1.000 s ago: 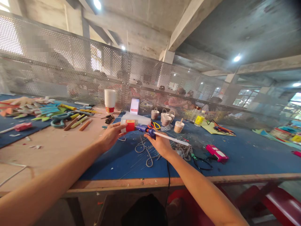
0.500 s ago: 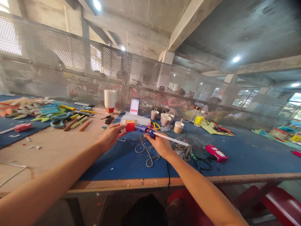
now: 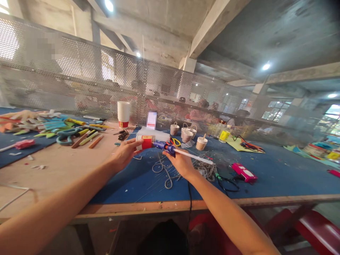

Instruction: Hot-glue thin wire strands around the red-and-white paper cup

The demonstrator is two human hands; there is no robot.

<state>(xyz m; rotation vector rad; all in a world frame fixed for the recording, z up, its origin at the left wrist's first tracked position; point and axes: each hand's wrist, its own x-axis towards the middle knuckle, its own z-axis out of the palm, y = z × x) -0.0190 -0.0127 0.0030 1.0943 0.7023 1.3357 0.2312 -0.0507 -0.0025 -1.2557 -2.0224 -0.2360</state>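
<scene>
- Left hand [image 3: 124,153]: fingers wrapped round a paper cup [image 3: 147,139], white with a red band, held on its side just above the desk [image 3: 278,177], centre of scene.
- Right hand [image 3: 182,163]: grasping a blue glue gun [image 3: 164,146]; nozzle points left, touching the cup's red band. A white glue stick [image 3: 195,157] juts out to the right.
- Near the right hand: scissors [image 3: 163,170] and tangled cord [image 3: 208,170] lie on the blue mat.
- Far left: stack of cups [image 3: 123,113], upright.

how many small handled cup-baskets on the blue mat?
3: one at left, two bunched right of it, all beyond the glue gun. More may be hidden behind.
</scene>
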